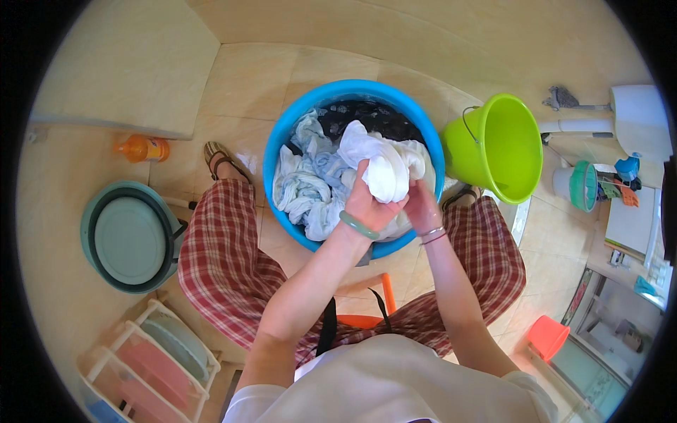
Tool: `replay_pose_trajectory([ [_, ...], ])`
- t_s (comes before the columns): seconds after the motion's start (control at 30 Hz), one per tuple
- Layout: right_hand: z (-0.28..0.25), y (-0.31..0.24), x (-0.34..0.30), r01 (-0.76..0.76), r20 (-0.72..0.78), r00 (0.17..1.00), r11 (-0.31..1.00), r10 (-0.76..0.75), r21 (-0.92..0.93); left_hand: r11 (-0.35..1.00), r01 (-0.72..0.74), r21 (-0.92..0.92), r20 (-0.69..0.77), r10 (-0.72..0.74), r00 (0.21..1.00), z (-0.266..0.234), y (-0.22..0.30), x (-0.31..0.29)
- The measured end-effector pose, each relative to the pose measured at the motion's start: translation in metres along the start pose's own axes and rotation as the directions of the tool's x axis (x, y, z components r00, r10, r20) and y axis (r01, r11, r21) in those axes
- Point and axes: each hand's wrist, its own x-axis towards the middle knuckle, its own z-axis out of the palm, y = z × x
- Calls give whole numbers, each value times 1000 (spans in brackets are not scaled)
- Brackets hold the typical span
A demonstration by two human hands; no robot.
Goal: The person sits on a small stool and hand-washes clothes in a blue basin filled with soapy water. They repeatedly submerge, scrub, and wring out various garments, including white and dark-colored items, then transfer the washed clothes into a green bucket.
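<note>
A bunched white cloth [384,168] is raised over the round blue tub [271,166], held between my two hands. My left hand [372,203], with a green bangle at its wrist, is closed round the cloth's near side. Against its right side my right hand [422,207] is closed too, its fingers partly hidden by the cloth. Beneath, the tub holds crumpled pale blue and white laundry [307,180] on the left. Dark patterned fabric [370,116] lies wet at the far side.
A lime green bucket [511,148] leans right of the tub. Grey-green basins [127,238] and an orange bottle [143,149] are at left. A white rack [116,352] with basins stands lower left, a coral container [548,337] lower right. My legs flank the tub.
</note>
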Motion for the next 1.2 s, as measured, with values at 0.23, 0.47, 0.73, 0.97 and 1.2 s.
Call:
replay_pose_trajectory([
  [0.23, 99, 0, -18, -228, 161, 973, 826, 168, 515, 966, -252, -52, 17, 253, 967, 16, -44, -10],
  [0.47, 45, -2, 41, -399, 361, 866, 913, 345, 84, 990, 63, 128, -48, -57, 997, 4, -19, -33],
  [0.73, 57, -18, 56, 179, 218, 975, 703, -35, -688, 358, 75, 931, -173, 249, 953, -17, -10, -14],
  [0.97, 59, -23, 67, 251, 230, 962, 144, -148, -957, -246, 144, 958, -33, 405, 914, -32, -6, 6],
  [1.2, 64, -5, 67, 5, 7, 989, -17, -147, -1000, -104, 227, 968, -150, 486, 861, -69, -5, 20],
])
